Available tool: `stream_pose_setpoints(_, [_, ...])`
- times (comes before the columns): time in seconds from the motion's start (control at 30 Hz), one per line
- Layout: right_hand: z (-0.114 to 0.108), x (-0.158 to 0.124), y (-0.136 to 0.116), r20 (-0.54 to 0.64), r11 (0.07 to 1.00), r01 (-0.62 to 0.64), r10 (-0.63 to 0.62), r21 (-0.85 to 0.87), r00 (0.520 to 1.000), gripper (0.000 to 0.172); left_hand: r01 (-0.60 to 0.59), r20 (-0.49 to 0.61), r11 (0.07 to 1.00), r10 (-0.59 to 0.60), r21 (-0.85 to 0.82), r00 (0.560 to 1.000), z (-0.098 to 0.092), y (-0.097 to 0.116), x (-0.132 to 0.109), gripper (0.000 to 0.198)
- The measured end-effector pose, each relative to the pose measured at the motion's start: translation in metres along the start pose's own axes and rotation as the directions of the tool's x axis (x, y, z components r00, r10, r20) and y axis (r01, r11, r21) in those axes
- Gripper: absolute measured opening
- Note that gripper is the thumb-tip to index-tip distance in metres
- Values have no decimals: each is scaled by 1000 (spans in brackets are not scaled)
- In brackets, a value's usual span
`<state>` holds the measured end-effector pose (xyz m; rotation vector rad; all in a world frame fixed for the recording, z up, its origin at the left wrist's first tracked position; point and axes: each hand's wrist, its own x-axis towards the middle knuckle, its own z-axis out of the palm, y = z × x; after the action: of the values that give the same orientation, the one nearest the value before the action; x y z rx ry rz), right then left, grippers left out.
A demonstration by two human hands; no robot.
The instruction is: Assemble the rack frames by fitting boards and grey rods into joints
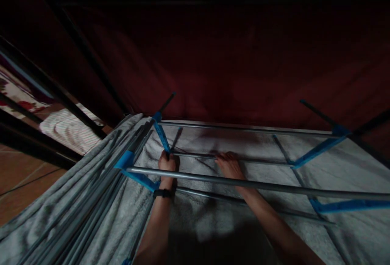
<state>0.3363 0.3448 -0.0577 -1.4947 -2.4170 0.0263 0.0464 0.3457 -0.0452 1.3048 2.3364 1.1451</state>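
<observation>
A frame of grey metal tubes joined by blue connectors lies on a pale fleecy blanket (207,220). My left hand (167,166), with a dark band at the wrist, is closed round the lower end of a blue connector (162,136), where a tube meets it. Further right, my right hand (230,164) has its fingers curled over the thin far-side tube (195,155). A thicker tube (213,179) crosses above my forearms. Another blue connector (319,152) joins the tubes at the right.
A bundle of loose grey tubes (100,188) lies along the left of the blanket. Dark red cloth (219,70) hangs behind. Dark bars (82,54) stand at the left, with a striped cloth (70,127) on the tiled floor (30,167) beyond them.
</observation>
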Motion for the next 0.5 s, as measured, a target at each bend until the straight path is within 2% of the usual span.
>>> stream_pose_setpoints(0.1, [2,9,-11,14,1000,18,-18,17,1000,22,-7,-7,1000,7,11,1000,2,-5,1,13])
stream_pose_setpoints(0.23, [2,11,-16,-11,1000,6,-6,26,1000,24,6,-14,998,-5,56,1000,5,-7,2,15])
stream_pose_setpoints(0.37, [-4,8,-19,-30,998,-15,16,56,999,31,-8,-15,999,9,51,1000,2,-1,1,13])
stream_pose_setpoints(0.5, [-12,9,-26,-12,995,-38,39,89,999,26,-2,-7,999,2,52,1000,-2,2,0,10])
